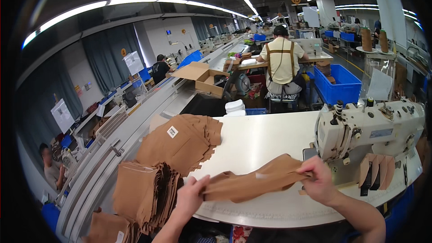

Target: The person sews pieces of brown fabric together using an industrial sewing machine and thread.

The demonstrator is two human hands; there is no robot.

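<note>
A brown fabric piece [254,181] is stretched between my two hands above the front of the white sewing table [265,137]. My left hand [191,193] pinches its left end, beside the piles of brown cloth. At the other end, my right hand [318,181] grips the fabric close to the sewing machine [364,128]. A fanned stack of brown fabric pieces [155,141] lies at the table's left, a white label on top. Nearer me, a thick pile of folded brown pieces [139,189] hangs at the edge.
A brown holder with dark strips [376,173] sits right of the machine's needle area. Beyond the table are an open cardboard box [209,81], a blue bin [339,85] and a seated person [281,60]. A metal rail [105,162] runs along the left. Thread cones [366,39] stand at right.
</note>
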